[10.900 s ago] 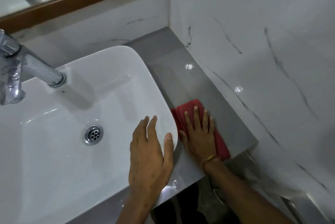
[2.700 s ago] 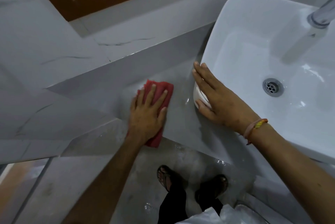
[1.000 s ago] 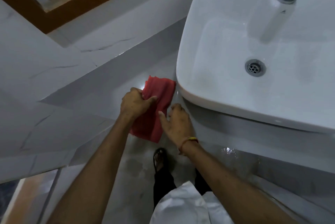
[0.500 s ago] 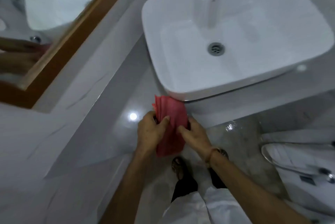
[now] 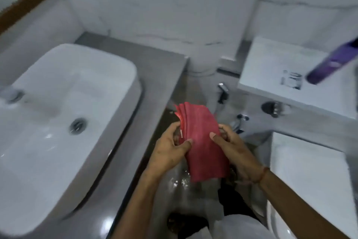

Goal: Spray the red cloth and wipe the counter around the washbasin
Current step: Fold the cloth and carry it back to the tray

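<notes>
The folded red cloth (image 5: pixel 201 142) is held in the air over the floor, just right of the grey counter (image 5: pixel 155 87). My left hand (image 5: pixel 170 149) grips its left edge, thumb on top. Gripping the right edge is my right hand (image 5: pixel 234 147), which wears a thread bracelet. The white washbasin (image 5: pixel 64 115) sits on the counter at the left, its drain showing. A purple bottle (image 5: pixel 329 64) stands on a white shelf (image 5: pixel 286 76) at the upper right; the view is blurred.
A wood-framed mirror (image 5: pixel 25 4) is at the upper left, above marble walls. Wall taps and a hand sprayer (image 5: pixel 222 93) hang below the shelf. A white toilet cistern (image 5: pixel 306 173) stands at the right. The wet floor (image 5: pixel 182 186) lies below my hands.
The cloth has come off the counter's left side and is now held in both hands. The view has swung right, so the basin now lies at my left and the shelf with the purple bottle appears.
</notes>
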A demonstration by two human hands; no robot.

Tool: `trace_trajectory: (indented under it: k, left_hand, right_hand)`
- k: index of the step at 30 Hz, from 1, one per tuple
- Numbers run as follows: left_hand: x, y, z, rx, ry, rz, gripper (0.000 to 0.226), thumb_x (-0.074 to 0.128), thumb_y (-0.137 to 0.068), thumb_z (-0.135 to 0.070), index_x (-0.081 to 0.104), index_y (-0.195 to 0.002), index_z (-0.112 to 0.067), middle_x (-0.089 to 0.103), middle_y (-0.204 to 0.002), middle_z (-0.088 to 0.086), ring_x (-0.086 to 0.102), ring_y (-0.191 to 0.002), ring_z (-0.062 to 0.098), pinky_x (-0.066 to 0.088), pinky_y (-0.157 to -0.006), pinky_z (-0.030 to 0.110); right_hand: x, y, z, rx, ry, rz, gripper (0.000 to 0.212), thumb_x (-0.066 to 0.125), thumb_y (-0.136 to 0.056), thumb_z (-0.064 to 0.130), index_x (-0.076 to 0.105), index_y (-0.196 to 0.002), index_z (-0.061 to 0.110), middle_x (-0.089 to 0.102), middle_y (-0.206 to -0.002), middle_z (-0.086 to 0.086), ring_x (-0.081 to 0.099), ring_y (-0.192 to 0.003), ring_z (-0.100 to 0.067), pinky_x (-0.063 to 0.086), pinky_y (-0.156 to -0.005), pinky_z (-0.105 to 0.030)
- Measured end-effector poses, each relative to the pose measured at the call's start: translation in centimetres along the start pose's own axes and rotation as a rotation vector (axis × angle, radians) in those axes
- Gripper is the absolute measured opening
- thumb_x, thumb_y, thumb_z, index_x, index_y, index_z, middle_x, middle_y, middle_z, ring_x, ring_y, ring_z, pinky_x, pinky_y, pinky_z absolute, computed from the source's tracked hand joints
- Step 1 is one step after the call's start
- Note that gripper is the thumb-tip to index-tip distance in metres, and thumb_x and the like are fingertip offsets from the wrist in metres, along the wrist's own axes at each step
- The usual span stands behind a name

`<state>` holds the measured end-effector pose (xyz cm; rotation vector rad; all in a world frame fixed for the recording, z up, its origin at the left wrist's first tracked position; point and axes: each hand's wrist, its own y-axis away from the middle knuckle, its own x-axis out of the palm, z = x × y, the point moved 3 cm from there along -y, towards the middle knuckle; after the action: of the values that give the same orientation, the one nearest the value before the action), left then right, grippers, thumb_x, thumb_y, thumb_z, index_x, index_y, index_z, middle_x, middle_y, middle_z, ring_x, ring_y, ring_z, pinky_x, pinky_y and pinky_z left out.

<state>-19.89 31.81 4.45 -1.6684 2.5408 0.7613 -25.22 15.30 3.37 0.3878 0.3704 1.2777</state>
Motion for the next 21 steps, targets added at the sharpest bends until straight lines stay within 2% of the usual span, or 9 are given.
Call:
trace_trajectory:
  k: [2,4,6,10,12,14,18,21]
  left_hand:
    - [4.1,-2.3,-3.1,0.033,0.005,0.109,0.042,0.069,-0.083,-0.011,0.058,-0.115,-0.035,0.073,-0.101,0.0,0.07,-0.092,0.017,0.057,-0.086,0.033]
    - [7.5,-4.3,-5.8,0.048,0.048,0.183,0.039,0.067,-0.085,-0.011,0.059,-0.114,-0.036,0.072,-0.102,0.002,0.07,-0.089,0.015,0.061,-0.079,0.035]
    - [11.1,-6.5,-8.5,0.055,0.052,0.225,0.039,0.066,-0.086,-0.012,0.057,-0.115,-0.037,0.07,-0.104,0.0,0.071,-0.087,0.013,0.062,-0.072,0.036]
    - [16.7,-10.8,-12.9,0.058,0.054,0.257,0.04,0.063,-0.089,-0.011,0.055,-0.116,-0.039,0.067,-0.103,-0.001,0.071,-0.08,0.004,0.058,-0.06,0.022]
    - [18.5,-12.7,-14.7,0.044,0.029,0.268,0.04,0.062,-0.089,-0.012,0.053,-0.12,-0.037,0.066,-0.105,0.004,0.071,-0.084,0.012,0.06,-0.062,0.023]
    - [20.2,-14.9,-16.1,0.029,-0.007,0.26,0.041,0.063,-0.089,-0.016,0.052,-0.121,-0.04,0.066,-0.106,0.006,0.07,-0.091,0.017,0.06,-0.065,0.024]
    - [21.7,-17.7,-17.5,-0.01,-0.02,0.185,0.044,0.064,-0.089,-0.014,0.053,-0.126,-0.035,0.067,-0.101,0.005,0.069,-0.083,0.01,0.057,-0.06,0.017]
    - [22.3,-19.2,-18.5,-0.022,-0.043,0.145,0.038,0.064,-0.088,-0.011,0.057,-0.112,-0.04,0.069,-0.097,0.002,0.071,-0.073,0.008,0.059,-0.062,0.022]
  right_hand:
    - [-4.8,-0.2,0.9,-0.031,-0.063,-0.101,0.023,0.055,-0.092,0.013,0.056,-0.115,0.011,0.067,-0.107,-0.011,0.066,-0.091,-0.017,0.056,-0.076,-0.019]
    - [-8.7,-0.5,1.8,-0.044,-0.125,-0.157,0.021,0.055,-0.092,0.014,0.056,-0.113,0.015,0.067,-0.105,-0.009,0.065,-0.086,-0.012,0.054,-0.068,-0.011]
    - [-12.7,-1.2,2.8,-0.037,-0.194,-0.168,0.024,0.056,-0.092,0.016,0.055,-0.115,0.014,0.067,-0.107,-0.009,0.065,-0.09,-0.014,0.055,-0.073,-0.015]
    - [-19.4,-3.7,4.7,-0.016,-0.321,-0.186,0.031,0.058,-0.091,0.017,0.053,-0.122,0.017,0.064,-0.114,-0.015,0.064,-0.105,-0.028,0.054,-0.092,-0.044]
    - [-21.8,-5.3,5.4,-0.016,-0.318,-0.189,0.032,0.059,-0.09,0.018,0.053,-0.122,0.02,0.064,-0.113,-0.019,0.065,-0.104,-0.031,0.053,-0.093,-0.048]
    - [-24.2,-7.3,5.8,-0.017,-0.31,-0.187,0.032,0.059,-0.09,0.019,0.053,-0.121,0.025,0.066,-0.112,-0.018,0.066,-0.102,-0.029,0.054,-0.092,-0.046]
    - [-26.3,-10.9,5.8,-0.015,-0.325,-0.157,0.03,0.061,-0.089,0.022,0.055,-0.117,0.03,0.067,-0.111,-0.014,0.068,-0.097,-0.024,0.056,-0.08,-0.032]
    - [-26.7,-13.3,5.8,0.027,-0.351,-0.162,0.027,0.061,-0.089,0.02,0.057,-0.114,0.03,0.069,-0.103,-0.009,0.07,-0.087,-0.015,0.055,-0.07,-0.023]
